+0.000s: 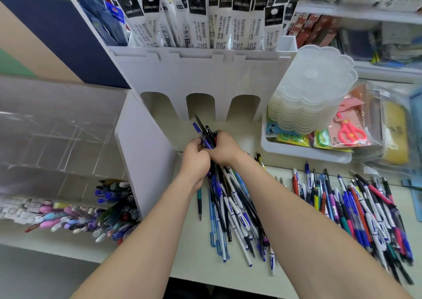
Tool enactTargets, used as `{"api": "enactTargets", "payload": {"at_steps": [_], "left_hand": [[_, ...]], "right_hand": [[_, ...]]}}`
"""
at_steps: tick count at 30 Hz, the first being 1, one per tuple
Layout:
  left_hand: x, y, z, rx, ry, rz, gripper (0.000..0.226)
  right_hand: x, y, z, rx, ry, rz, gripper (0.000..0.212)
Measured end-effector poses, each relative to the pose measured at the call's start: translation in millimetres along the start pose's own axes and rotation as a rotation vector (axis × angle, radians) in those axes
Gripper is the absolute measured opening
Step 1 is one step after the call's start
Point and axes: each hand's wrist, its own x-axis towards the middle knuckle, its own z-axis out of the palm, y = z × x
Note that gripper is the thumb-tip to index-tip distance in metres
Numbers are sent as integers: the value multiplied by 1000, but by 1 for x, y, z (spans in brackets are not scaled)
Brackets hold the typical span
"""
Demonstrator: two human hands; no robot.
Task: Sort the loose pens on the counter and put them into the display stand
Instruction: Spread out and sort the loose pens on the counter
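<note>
**Left to right.** A clear bin [68,138] beside the white display stand [201,74] held packed pens.

Our left hand [196,159] was curled round the lower part of a bundle of pens [205,136]. Our right hand [225,150], touching the left, was wrapped round the same bundle from the other side. The bundle stood tilted just before the stand's middle arched opening, tips upward, and its barrels were dark blue and black.

Below the hands a fanned heap [233,211] of white-and-blue, pale blue and black pens lay on the counter [296,264]. Farther right lay a mixed heap [356,207] with red, pink, yellow and teal among the white.

We judged the pens light and stiff, with smooth barrels likely to slide past one another and splay. We judged it best to hold a bundle round its middle with both hands, and to pinch a single pen at mid-barrel. We could not tell whether any caps were loose.
</note>
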Motion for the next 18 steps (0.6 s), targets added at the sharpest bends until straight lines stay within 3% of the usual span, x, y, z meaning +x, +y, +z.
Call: {"api": "enactTargets", "payload": {"at_steps": [8, 15, 18], "left_hand": [[-22, 0, 0, 103, 8, 102, 62], [-40, -20, -8, 667, 69, 58, 62], [-52, -25, -4, 727, 18, 29, 63]], "right_hand": [[-29, -6, -9, 195, 156, -51, 19], [-63, -6, -38, 279, 321, -148, 19], [-74, -1, -47, 345, 359, -174, 18]]}}
